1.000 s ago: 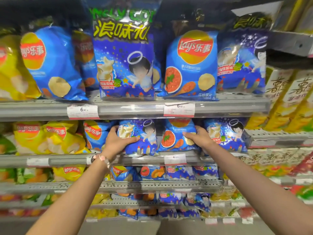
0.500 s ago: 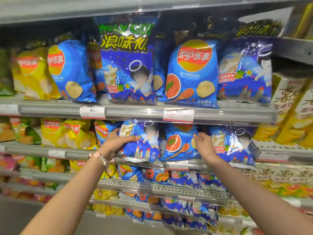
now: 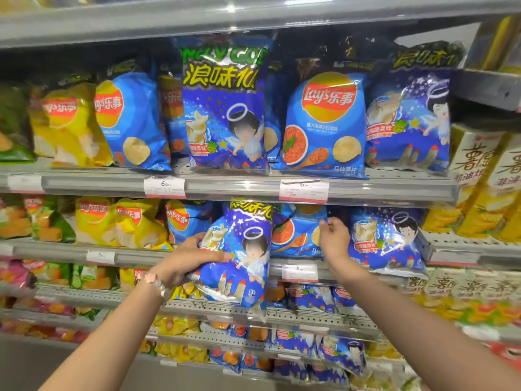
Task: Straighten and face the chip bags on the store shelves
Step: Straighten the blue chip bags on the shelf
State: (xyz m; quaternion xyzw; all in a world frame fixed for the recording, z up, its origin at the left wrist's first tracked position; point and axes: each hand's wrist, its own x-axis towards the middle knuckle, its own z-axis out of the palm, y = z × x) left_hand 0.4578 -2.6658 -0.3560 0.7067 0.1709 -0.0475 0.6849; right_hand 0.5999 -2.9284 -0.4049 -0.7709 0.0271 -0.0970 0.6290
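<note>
Blue foil angel-print chip bag (image 3: 239,258) is gripped in our left hand (image 3: 186,259) (tilted off the shelf), while our right hand (image 3: 334,241) pinches the blue tomato-picture Lay's bag (image 3: 296,232).

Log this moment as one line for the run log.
left hand: grips angel bag, pulled off second shelf | right hand: pinches tomato Lay's bag edge | facing unfinished

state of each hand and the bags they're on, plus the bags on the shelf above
left hand: grips the angel bag by its left side
angel bag: pulled out past the shelf edge, front facing, bottom hanging over the rail
right hand: pinches the right edge of the tomato Lay's bag
tomato Lay's bag: on its shelf, partly behind the angel bag
top shelf bags: upright, fronts out
</note>
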